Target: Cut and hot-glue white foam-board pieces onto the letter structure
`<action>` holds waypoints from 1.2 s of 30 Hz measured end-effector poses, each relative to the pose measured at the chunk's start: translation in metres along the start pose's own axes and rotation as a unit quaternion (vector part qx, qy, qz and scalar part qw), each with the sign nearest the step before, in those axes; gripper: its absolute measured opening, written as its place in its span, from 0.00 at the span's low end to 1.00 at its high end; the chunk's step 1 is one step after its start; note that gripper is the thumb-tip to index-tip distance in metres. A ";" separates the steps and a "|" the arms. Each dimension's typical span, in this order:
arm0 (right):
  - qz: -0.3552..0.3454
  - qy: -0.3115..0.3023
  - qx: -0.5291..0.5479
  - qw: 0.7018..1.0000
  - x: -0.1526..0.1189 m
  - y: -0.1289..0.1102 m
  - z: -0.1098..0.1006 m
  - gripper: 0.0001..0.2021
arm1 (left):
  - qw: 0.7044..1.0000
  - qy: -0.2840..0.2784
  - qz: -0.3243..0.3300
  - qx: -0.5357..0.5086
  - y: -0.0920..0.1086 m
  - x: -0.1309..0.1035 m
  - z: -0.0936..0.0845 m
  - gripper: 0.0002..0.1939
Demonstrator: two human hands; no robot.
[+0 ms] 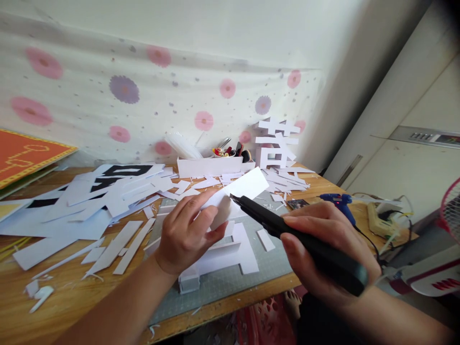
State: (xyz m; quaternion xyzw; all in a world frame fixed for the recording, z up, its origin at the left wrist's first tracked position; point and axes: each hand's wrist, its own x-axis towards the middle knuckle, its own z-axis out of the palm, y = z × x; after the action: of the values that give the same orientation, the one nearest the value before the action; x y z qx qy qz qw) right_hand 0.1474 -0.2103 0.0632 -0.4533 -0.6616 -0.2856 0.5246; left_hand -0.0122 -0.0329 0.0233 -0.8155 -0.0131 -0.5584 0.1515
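Note:
My left hand (190, 230) is closed on a white board strip (247, 184), holding it tilted above the table. In my right hand (323, 239) is a black utility knife (302, 244), its tip close to the strip's lower edge; whether it touches I cannot tell. Below both hands, a partly built white board shape (230, 254) with upright walls lies on a grey cutting mat (273, 263). My left hand and the strip hide part of it. A small loose white piece (265, 239) rests on the mat to the right.
White board scraps (125, 191) cover the table's left side. A white box (208, 166) with tools and a white standing character (275, 143) are at the back. A blue glue gun (338, 201) and a power strip (383, 220) lie right, near a fan (451, 211).

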 end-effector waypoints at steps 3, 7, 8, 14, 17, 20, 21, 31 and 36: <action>-0.012 -0.014 -0.002 1.000 0.000 -0.002 -0.002 0.15 | 1.000 0.006 -0.003 0.019 -0.002 0.000 0.000 0.16; -0.016 -0.028 -0.001 0.999 0.000 -0.006 -0.006 0.15 | 1.000 0.008 -0.003 0.022 -0.003 -0.001 0.001 0.16; -0.014 -0.033 -0.002 0.999 0.001 -0.007 -0.008 0.15 | 1.000 0.007 -0.004 0.019 -0.004 -0.001 0.001 0.16; 0.013 -0.060 -0.025 0.998 -0.001 0.013 -0.015 0.11 | 0.989 0.047 -0.135 0.023 -0.019 -0.007 0.005 0.17; 0.028 -0.068 -0.082 0.994 -0.010 0.055 -0.012 0.10 | 0.978 0.056 -0.198 -0.029 -0.026 -0.012 0.010 0.17; 0.078 -0.228 -0.126 0.962 -0.028 0.103 -0.005 0.09 | 0.971 0.048 -0.226 -0.068 -0.026 -0.017 0.014 0.17; 0.096 -0.290 -0.137 0.942 -0.035 0.116 -0.002 0.09 | 0.969 0.043 -0.230 -0.081 -0.026 -0.018 0.015 0.18; 0.080 -0.305 -0.226 0.922 -0.029 0.107 -0.010 0.11 | 0.971 -0.032 -0.197 -0.135 -0.018 -0.007 0.005 0.15; -0.049 -0.198 -0.159 0.966 -0.001 0.067 -0.011 0.31 | 0.967 -0.076 -0.139 -0.200 -0.013 -0.003 0.001 0.16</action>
State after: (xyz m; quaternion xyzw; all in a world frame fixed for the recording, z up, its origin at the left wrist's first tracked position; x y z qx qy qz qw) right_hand 0.2124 -0.1914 0.0588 -0.5452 -0.7198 -0.3172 0.2898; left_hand -0.0148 -0.0199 0.0232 -0.8594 -0.0259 -0.5016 -0.0957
